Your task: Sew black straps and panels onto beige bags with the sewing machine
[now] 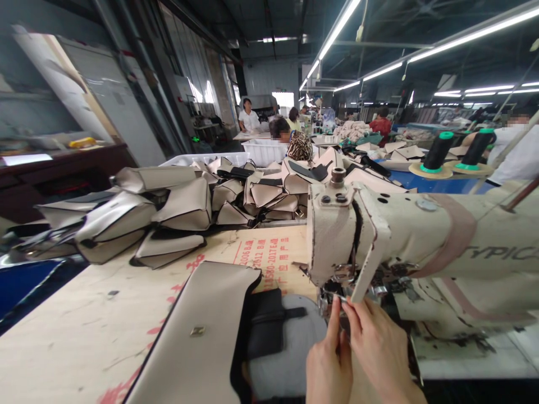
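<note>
At the needle end of the beige sewing machine [337,235], both of my hands meet close together. My left hand [330,362] points its index finger up beside the presser foot, the other fingers curled in. My right hand [377,348] pinches thumb and forefinger at the same spot, below the machine's lever. Whatever lies between the fingertips is too small to make out. Left of my hands, a beige bag panel [197,314] with black edging and a small metal clasp [197,331] rests on the board. A black strap piece [265,322] and a grey rounded piece [290,370] lie beside it.
Beige bags [185,202] with black edges are heaped behind the wooden board [84,320]. Two black thread cones [438,152] stand behind the machine. White bins [265,151] and several people at work are farther back. A dark cabinet [84,174] stands left.
</note>
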A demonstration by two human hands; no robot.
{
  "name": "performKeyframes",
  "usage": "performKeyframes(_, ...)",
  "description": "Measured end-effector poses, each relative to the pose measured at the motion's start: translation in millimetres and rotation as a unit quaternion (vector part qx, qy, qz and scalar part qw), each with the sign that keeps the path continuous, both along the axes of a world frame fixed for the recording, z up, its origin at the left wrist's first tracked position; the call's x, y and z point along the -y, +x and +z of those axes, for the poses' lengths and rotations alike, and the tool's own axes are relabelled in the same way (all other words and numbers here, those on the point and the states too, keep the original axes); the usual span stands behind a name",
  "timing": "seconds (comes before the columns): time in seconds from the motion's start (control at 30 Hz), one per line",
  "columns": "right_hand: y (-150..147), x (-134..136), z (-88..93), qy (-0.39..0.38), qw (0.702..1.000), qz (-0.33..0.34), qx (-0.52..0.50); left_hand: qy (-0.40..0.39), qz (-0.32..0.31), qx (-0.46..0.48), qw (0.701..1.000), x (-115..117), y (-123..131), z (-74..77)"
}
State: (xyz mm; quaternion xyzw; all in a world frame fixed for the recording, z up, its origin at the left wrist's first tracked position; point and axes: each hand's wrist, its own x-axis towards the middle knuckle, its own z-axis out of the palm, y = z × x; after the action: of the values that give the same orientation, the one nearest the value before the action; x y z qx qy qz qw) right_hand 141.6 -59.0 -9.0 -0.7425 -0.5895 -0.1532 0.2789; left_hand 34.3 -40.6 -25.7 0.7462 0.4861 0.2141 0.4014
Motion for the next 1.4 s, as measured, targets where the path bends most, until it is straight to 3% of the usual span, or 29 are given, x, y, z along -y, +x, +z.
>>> performKeyframes(0.23,-2,-4,-4.0,0.023,0.995,0.012,-0.098,0.009,-0.019,-0.017,1.0,-4,-2,2.6)
performKeyframes(0.37,1,-8,4.2,0.071,0.987,-0.029,-0.143,0.038,-0.038,-0.047,0.997,-4,-3,3.9)
performKeyframes(0.57,5,8,11.6,0.036,0.994,-0.006,-0.099,0.11,0.058,-0.001,0.992,-7,-11,3.1)
performKeyframes(0.63,4,14,12.5,0.007,0.998,-0.016,-0.06,0.15,0.049,-0.051,0.986,-15,-13,11.0)
performKeyframes(0.8,4,11,16.6,-0.067,0.998,-0.018,0.005,0.191,-0.05,-0.237,0.951,-38,-8,45.1)
performKeyframes(0.93,6,5,16.7,-0.004,1.0,-0.02,-0.01,0.173,-0.072,-0.267,0.945,-44,-2,60.7)
performKeyframes(1.03,10,5,17.5,0.032,0.999,-0.026,-0.022,0.176,-0.049,-0.286,0.941,-46,2,61.1)
performKeyframes(1.3,9,5,26.0,-0.095,0.995,-0.006,0.02,0.222,-0.046,-0.298,0.927,-54,2,49.8)
performKeyframes(1.4,3,-1,23.8,-0.091,0.996,-0.001,0.027,0.212,-0.055,-0.284,0.934,-53,-1,48.8)
